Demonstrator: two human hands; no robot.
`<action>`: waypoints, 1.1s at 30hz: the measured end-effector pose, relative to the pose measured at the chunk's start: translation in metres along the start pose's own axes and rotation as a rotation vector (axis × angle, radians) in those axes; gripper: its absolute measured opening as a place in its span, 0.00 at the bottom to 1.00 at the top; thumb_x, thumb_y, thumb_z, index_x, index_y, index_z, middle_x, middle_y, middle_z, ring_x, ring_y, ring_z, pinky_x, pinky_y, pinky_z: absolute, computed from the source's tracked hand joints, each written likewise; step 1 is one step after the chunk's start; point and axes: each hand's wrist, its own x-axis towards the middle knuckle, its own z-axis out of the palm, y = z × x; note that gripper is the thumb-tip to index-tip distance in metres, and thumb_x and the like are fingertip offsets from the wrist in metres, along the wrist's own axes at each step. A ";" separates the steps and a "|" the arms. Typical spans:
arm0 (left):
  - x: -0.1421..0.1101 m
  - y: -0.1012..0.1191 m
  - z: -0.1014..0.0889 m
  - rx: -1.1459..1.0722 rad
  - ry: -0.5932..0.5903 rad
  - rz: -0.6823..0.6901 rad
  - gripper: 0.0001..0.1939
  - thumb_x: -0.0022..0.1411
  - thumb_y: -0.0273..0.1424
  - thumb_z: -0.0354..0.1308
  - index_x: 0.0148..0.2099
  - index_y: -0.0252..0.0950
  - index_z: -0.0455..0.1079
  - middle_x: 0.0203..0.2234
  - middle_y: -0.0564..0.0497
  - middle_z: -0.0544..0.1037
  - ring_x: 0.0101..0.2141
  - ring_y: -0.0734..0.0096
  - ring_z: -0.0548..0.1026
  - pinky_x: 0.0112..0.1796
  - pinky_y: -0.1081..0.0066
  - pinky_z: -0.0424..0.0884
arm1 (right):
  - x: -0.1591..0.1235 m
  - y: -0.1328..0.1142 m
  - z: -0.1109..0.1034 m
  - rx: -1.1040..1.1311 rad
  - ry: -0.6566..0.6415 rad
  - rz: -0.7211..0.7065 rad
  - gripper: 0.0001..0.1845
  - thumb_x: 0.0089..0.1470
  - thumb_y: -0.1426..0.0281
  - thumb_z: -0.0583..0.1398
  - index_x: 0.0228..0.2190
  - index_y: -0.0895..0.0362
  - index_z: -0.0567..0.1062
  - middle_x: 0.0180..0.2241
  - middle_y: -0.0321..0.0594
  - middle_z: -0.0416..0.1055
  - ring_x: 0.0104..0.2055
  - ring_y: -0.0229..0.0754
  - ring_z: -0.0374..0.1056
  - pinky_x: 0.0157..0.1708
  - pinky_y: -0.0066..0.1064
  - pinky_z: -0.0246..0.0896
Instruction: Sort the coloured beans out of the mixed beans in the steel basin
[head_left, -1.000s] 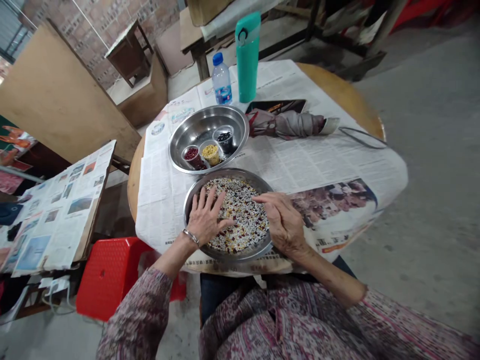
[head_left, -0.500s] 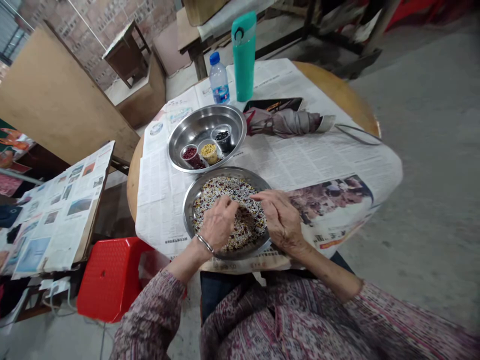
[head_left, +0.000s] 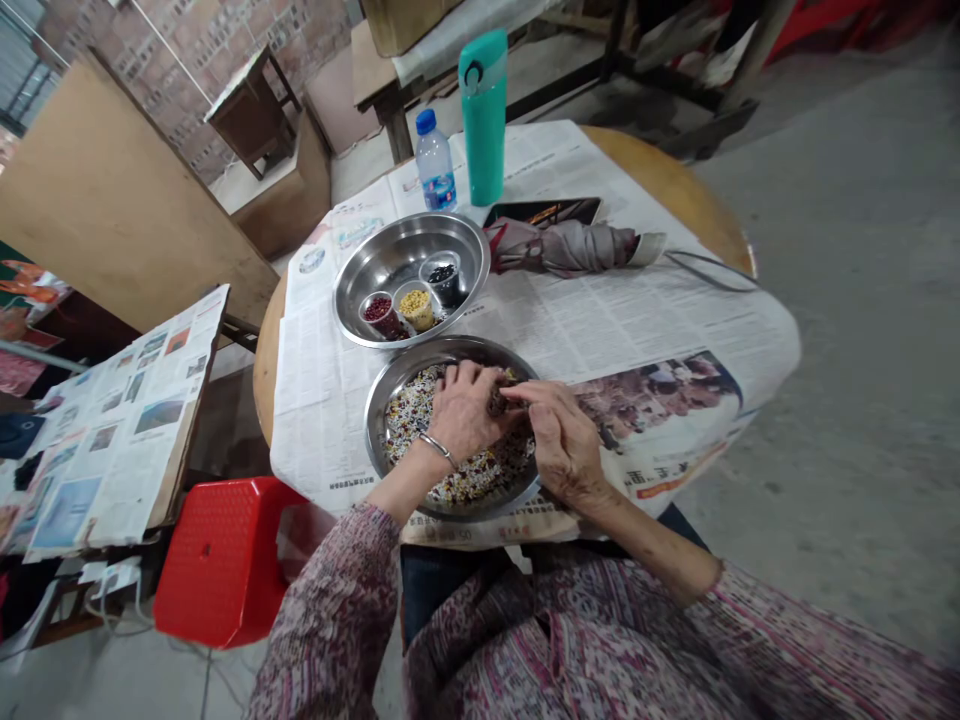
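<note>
- Sweep your loosely curved left hand [head_left: 465, 412] gently through the grains [head_left: 411, 408] beneath.
- Brace the basin [head_left: 376, 402] beside your half-curled right hand [head_left: 568, 448].
- Whether either grips anything, I can't tell.

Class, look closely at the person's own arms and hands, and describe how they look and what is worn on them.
Both arms are in loose, patterned fabric sleeves of purple-pink, grey and whitish tones, ending short of the wrists. The left hand has a slim, silver-coloured bangle at its wrist. The right hand shows no bracelet. Neither hand is gloved.
</note>
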 end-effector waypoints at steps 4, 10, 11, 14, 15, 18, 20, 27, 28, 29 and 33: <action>-0.016 0.000 -0.007 0.021 -0.170 0.207 0.15 0.60 0.35 0.59 0.49 0.40 0.69 0.46 0.47 0.72 0.49 0.57 0.69 0.51 0.57 0.68 | 0.000 0.000 0.000 -0.002 -0.003 -0.001 0.18 0.66 0.68 0.47 0.43 0.53 0.76 0.40 0.44 0.76 0.45 0.46 0.70 0.48 0.44 0.64; -0.057 -0.023 -0.025 0.077 -0.244 0.219 0.08 0.61 0.26 0.55 0.42 0.40 0.70 0.40 0.50 0.74 0.45 0.62 0.70 0.48 0.60 0.69 | 0.001 0.000 0.000 -0.014 0.000 0.006 0.17 0.66 0.68 0.48 0.42 0.54 0.76 0.39 0.43 0.76 0.45 0.46 0.70 0.48 0.44 0.64; -0.064 -0.027 -0.029 0.092 -0.236 0.186 0.08 0.61 0.25 0.55 0.42 0.40 0.70 0.41 0.50 0.73 0.45 0.62 0.70 0.48 0.60 0.69 | 0.001 0.000 0.000 -0.015 -0.002 0.006 0.17 0.66 0.68 0.48 0.42 0.54 0.76 0.40 0.43 0.76 0.45 0.46 0.70 0.48 0.44 0.64; -0.081 -0.039 -0.040 0.120 -0.243 0.086 0.08 0.62 0.25 0.54 0.43 0.40 0.70 0.43 0.50 0.73 0.46 0.63 0.69 0.48 0.62 0.69 | 0.001 -0.001 0.000 -0.014 0.000 -0.006 0.17 0.65 0.69 0.48 0.42 0.54 0.76 0.40 0.43 0.76 0.45 0.46 0.70 0.49 0.44 0.64; -0.085 -0.041 -0.042 0.118 -0.254 0.062 0.07 0.62 0.26 0.55 0.43 0.40 0.70 0.43 0.50 0.72 0.46 0.63 0.69 0.48 0.63 0.70 | 0.001 0.000 0.000 -0.011 0.000 -0.011 0.16 0.65 0.69 0.49 0.42 0.55 0.76 0.40 0.43 0.76 0.45 0.46 0.70 0.49 0.43 0.64; -0.091 -0.042 -0.043 0.067 -0.310 0.037 0.06 0.63 0.30 0.56 0.44 0.40 0.69 0.45 0.50 0.71 0.47 0.63 0.69 0.47 0.64 0.71 | 0.000 0.000 0.000 -0.006 -0.001 -0.019 0.16 0.65 0.70 0.49 0.42 0.55 0.76 0.40 0.44 0.76 0.44 0.46 0.70 0.48 0.43 0.64; -0.090 -0.039 -0.039 0.030 -0.343 0.036 0.06 0.64 0.29 0.56 0.45 0.40 0.69 0.45 0.50 0.70 0.46 0.64 0.70 0.48 0.64 0.72 | 0.000 -0.001 0.000 -0.008 -0.004 -0.017 0.15 0.65 0.70 0.49 0.42 0.54 0.76 0.40 0.43 0.76 0.44 0.45 0.70 0.48 0.43 0.64; -0.059 -0.035 -0.018 -0.046 -0.137 -0.045 0.10 0.68 0.24 0.49 0.47 0.38 0.68 0.45 0.47 0.69 0.46 0.66 0.70 0.51 0.63 0.71 | 0.001 0.000 0.000 -0.017 -0.002 -0.009 0.15 0.65 0.69 0.49 0.42 0.54 0.76 0.39 0.43 0.76 0.44 0.46 0.70 0.48 0.43 0.65; -0.054 -0.037 -0.016 -0.073 -0.087 -0.028 0.11 0.67 0.24 0.49 0.49 0.39 0.68 0.47 0.47 0.69 0.48 0.65 0.69 0.52 0.62 0.71 | 0.001 0.000 0.000 -0.018 -0.002 -0.008 0.16 0.65 0.69 0.49 0.42 0.54 0.76 0.39 0.43 0.76 0.44 0.46 0.70 0.48 0.43 0.65; -0.050 -0.039 -0.015 -0.101 -0.045 0.000 0.13 0.67 0.24 0.50 0.51 0.39 0.67 0.49 0.47 0.69 0.50 0.65 0.69 0.54 0.62 0.69 | 0.001 0.000 0.000 -0.021 -0.001 -0.008 0.16 0.65 0.69 0.49 0.42 0.54 0.76 0.39 0.43 0.76 0.44 0.46 0.70 0.48 0.43 0.65; -0.044 -0.039 -0.017 -0.098 0.059 0.079 0.15 0.66 0.27 0.53 0.55 0.41 0.66 0.53 0.48 0.68 0.54 0.62 0.66 0.57 0.58 0.66 | 0.001 0.001 0.001 -0.031 -0.003 -0.013 0.15 0.65 0.70 0.50 0.42 0.54 0.76 0.39 0.43 0.76 0.44 0.46 0.70 0.47 0.42 0.64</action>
